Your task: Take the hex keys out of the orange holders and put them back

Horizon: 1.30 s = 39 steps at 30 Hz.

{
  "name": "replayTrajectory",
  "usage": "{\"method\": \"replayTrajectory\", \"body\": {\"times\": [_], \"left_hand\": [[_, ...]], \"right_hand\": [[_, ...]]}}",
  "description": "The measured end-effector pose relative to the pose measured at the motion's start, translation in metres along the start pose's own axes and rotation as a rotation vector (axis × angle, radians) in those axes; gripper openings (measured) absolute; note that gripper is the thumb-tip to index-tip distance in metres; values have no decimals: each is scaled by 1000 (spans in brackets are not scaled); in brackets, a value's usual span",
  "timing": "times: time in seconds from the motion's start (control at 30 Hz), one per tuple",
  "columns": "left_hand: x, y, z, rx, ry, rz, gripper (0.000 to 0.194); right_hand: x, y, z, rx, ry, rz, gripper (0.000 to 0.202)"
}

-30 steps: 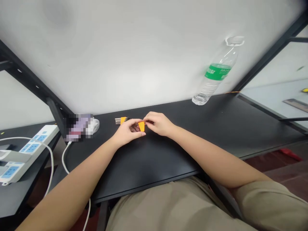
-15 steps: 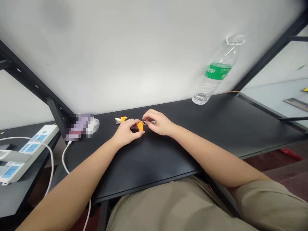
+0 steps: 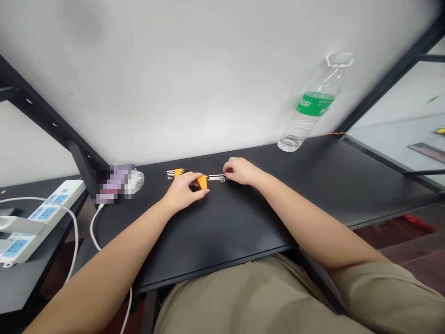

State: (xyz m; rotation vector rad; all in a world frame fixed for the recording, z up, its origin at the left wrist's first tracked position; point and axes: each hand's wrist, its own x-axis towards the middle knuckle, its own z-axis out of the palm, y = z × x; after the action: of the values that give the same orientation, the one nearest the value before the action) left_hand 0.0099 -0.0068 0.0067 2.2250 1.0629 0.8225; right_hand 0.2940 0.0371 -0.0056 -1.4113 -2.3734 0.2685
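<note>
My left hand (image 3: 182,191) is closed round an orange hex key holder (image 3: 202,182), pinched between thumb and fingers just above the black table. Several silver L-shaped hex keys (image 3: 217,178) stick out of the holder to the right, their bent ends pointing toward me. At those bent ends is my right hand (image 3: 245,171), its thumb and fingertips pinched on the end of the uppermost key. Partly hidden behind my left hand lies a second orange holder (image 3: 178,172) with several metal keys pointing left.
A tall water bottle (image 3: 314,104) with a green label stands against the wall at the right. On the left are a blurred purple item (image 3: 116,181), a white power strip (image 3: 43,215) and a white cable (image 3: 92,227). Black metal frames (image 3: 392,79) flank the table.
My right hand has slid right along the hex keys, from near the holder to their bent ends, uncovering the keys. My left hand and the holder have stayed in place.
</note>
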Motion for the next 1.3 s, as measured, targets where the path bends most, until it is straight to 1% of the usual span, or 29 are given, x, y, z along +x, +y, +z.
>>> {"method": "replayTrajectory", "body": {"times": [0.07,0.13,0.27,0.4,0.5,0.57,0.63,0.7,0.77,0.87,1.0,1.17,1.3], "left_hand": [[0,0,0,-3,-1,-4,44],[0,-1,0,-13,-3,-11,44],[0,-2,0,-18,1,-11,43],[1,-2,1,-10,13,-5,43],[1,-1,1,3,16,-2,43],[1,-1,1,0,22,-9,44],[1,-1,1,-4,35,-24,46],[1,-1,2,-3,54,-42,45],[1,-1,2,-2,68,-57,44],[1,-1,2,-14,77,-74,42],[0,-1,1,-38,92,-84,42],[-1,0,2,-48,61,-49,44],[-1,2,1,-26,41,-9,41]], "right_hand": [[-2,-3,-3,-50,14,20,9],[-3,-5,-7,-101,-2,70,8],[-5,-7,-14,-200,-105,200,1],[-6,-8,-16,-241,-163,258,7],[-7,-6,-19,-219,-161,290,8],[-8,-5,-22,-119,-92,241,9],[-8,-7,-26,50,8,123,13],[-9,-12,-29,215,81,3,16],[-10,-21,-31,318,114,-99,17],[-12,-34,-30,364,132,-223,18],[-13,-40,-27,348,155,-278,20],[-14,-43,-26,308,180,-309,22],[-17,-56,-21,350,162,-328,25]]}}
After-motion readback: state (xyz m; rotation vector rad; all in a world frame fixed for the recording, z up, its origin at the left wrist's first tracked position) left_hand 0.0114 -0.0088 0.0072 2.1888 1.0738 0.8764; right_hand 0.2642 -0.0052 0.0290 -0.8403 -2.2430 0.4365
